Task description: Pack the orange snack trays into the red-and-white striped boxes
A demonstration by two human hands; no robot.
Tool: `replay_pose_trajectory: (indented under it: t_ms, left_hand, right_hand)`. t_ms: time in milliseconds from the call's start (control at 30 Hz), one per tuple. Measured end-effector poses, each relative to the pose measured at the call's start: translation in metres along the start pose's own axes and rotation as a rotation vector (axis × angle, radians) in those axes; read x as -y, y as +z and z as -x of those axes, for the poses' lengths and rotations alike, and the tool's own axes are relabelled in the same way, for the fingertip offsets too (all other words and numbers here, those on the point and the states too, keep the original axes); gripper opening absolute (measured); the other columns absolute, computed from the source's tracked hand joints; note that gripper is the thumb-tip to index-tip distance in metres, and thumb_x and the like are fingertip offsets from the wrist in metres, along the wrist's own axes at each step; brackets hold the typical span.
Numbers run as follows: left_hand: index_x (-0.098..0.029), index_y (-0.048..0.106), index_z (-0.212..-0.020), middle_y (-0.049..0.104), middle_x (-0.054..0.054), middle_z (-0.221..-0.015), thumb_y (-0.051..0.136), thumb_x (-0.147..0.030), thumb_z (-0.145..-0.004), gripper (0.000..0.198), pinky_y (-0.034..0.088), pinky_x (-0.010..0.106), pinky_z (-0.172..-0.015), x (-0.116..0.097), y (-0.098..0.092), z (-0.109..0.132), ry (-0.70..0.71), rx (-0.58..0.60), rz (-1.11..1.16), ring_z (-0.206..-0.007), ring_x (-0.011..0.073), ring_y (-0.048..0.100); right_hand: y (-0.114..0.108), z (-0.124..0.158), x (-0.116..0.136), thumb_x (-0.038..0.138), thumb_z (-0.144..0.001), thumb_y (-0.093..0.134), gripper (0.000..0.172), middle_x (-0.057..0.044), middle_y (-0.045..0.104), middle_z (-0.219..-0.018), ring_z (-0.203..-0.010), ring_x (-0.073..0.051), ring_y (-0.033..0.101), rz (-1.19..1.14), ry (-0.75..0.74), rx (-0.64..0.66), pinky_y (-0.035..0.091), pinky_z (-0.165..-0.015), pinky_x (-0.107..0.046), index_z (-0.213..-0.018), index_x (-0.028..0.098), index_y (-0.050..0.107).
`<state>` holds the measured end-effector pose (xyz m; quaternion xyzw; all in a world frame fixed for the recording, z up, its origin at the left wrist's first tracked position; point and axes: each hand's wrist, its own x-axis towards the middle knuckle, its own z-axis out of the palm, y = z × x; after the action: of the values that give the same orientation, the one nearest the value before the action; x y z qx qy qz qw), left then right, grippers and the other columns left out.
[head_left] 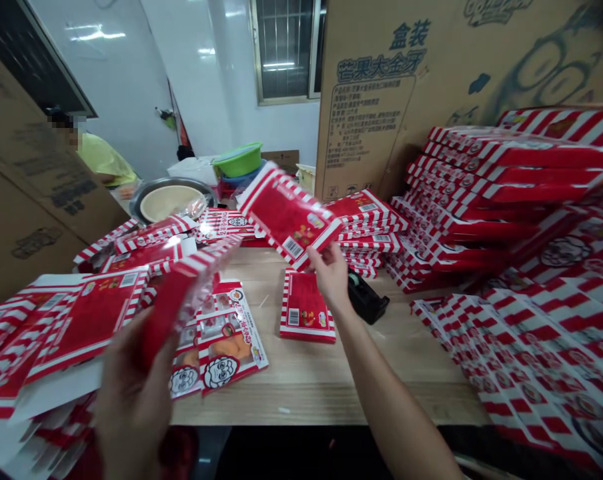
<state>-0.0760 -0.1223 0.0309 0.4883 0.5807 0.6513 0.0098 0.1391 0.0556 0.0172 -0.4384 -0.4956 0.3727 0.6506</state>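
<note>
My left hand (134,387) is wrapped round a red-and-white striped box (181,293), tilted up on edge and blurred, with a clear plastic side. My right hand (329,270) pinches the lower corner of another red striped box (291,217), its back panel with barcode facing me. Beneath the right hand, a red box (307,307) lies flat on the wooden table (281,393). In front of the left hand, boxes with clear windows and a cartoon face (226,340) lie on the table. A black tape dispenser (366,299) sits beside my right wrist.
Tall stacks of striped boxes (521,180) fill the right side; more boxes (86,313) are heaped at left. Large cardboard cartons (371,127) stand at both sides. At the back are a metal basin (146,197), a green tub (239,160) and a person in yellow (104,157).
</note>
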Motion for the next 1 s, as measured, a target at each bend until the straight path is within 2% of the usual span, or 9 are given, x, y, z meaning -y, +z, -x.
replay_pose_trajectory:
  t_ms: [67,133,200,300,400,633,800,900,1000]
  left_hand:
    - [-0.030,0.052,-0.122,0.056,-0.001,-0.122,0.059,-0.015,-0.082,0.044,0.035,0.038,-0.106,0.000,0.037,0.000,0.152,0.130,-0.023,-0.117,0.0194,0.050]
    - [-0.029,0.051,-0.123,0.055,0.002,-0.126,0.051,-0.011,-0.085,0.042,0.029,0.045,-0.109,0.003,0.073,0.006,0.294,0.363,-0.054,-0.125,0.0226,0.043]
    - [-0.028,0.058,-0.116,0.059,0.002,-0.123,0.045,-0.007,-0.085,0.040,0.033,0.044,-0.108,0.006,0.100,0.017,0.331,0.567,-0.069,-0.124,0.0236,0.046]
    - [-0.027,0.066,-0.105,0.063,0.003,-0.119,0.048,-0.008,-0.082,0.035,0.044,0.041,-0.099,0.013,0.119,0.039,0.312,0.740,-0.076,-0.115,0.0263,0.056]
    - [-0.025,0.067,-0.104,0.058,0.008,-0.127,0.051,-0.010,-0.081,0.032,0.045,0.044,-0.098,0.020,0.116,0.055,0.237,0.803,-0.105,-0.119,0.0318,0.053]
    - [-0.029,0.066,-0.105,0.066,0.004,-0.114,0.042,-0.013,-0.086,0.034,0.043,0.040,-0.101,0.014,0.086,0.062,0.133,0.843,-0.104,-0.112,0.0263,0.059]
    - [-0.033,0.057,-0.116,0.065,0.002,-0.116,0.043,-0.021,-0.090,0.033,0.047,0.036,-0.098,0.018,0.061,0.064,-0.068,0.716,0.030,-0.111,0.0223,0.059]
    - [-0.030,0.040,-0.132,0.055,0.007,-0.130,0.040,-0.034,-0.092,0.041,0.048,0.038,-0.097,0.030,0.049,0.054,-0.247,0.507,0.174,-0.118,0.0227,0.055]
    - [-0.025,0.027,-0.140,0.054,0.014,-0.131,0.036,-0.051,-0.090,0.057,0.053,0.037,-0.088,0.036,0.044,0.038,-0.407,0.288,0.381,-0.111,0.0236,0.060]
  right_hand:
    - [-0.008,-0.004,0.021,0.043,-0.075,0.055,0.027,-0.004,0.062,-0.083,-0.064,-0.017,0.060,-0.036,-0.071,-0.093,0.050,-0.057,-0.030,-0.091,0.022,0.049]
    - [-0.022,-0.002,0.037,0.041,-0.076,0.058,0.025,-0.001,0.058,-0.075,-0.056,-0.014,0.055,-0.057,-0.149,-0.201,0.048,-0.055,-0.030,-0.087,0.022,0.046]
    - [-0.039,0.005,0.046,0.039,-0.075,0.061,0.024,0.002,0.053,-0.068,-0.051,-0.013,0.050,-0.052,-0.203,-0.273,0.048,-0.054,-0.029,-0.083,0.023,0.045]
    - [-0.058,0.022,0.045,0.038,-0.075,0.063,0.024,0.001,0.053,-0.069,-0.051,-0.012,0.049,-0.038,-0.193,-0.271,0.048,-0.054,-0.029,-0.085,0.022,0.048]
    - [-0.062,0.038,0.034,0.038,-0.074,0.065,0.026,-0.001,0.056,-0.072,-0.052,-0.012,0.049,-0.048,-0.143,-0.236,0.048,-0.052,-0.028,-0.088,0.021,0.050]
    - [-0.015,0.063,0.001,0.039,-0.075,0.061,0.023,0.000,0.059,-0.069,-0.055,-0.013,0.053,-0.027,0.024,-0.096,0.046,-0.051,-0.025,-0.082,0.020,0.050]
    - [0.007,0.089,-0.017,0.032,-0.077,0.062,0.018,-0.004,0.063,-0.081,-0.073,-0.020,0.061,0.016,-0.033,-0.055,0.050,-0.064,-0.032,-0.090,0.021,0.056]
    - [-0.006,0.116,-0.030,0.020,-0.078,0.062,0.025,-0.007,0.062,-0.101,-0.094,-0.025,0.059,0.228,-0.347,0.018,0.049,-0.078,-0.039,-0.102,0.025,0.061]
    - [-0.029,0.150,-0.043,0.008,-0.080,0.057,0.040,-0.008,0.058,-0.109,-0.092,-0.024,0.058,0.556,-0.752,0.116,0.050,-0.073,-0.038,-0.112,0.031,0.060]
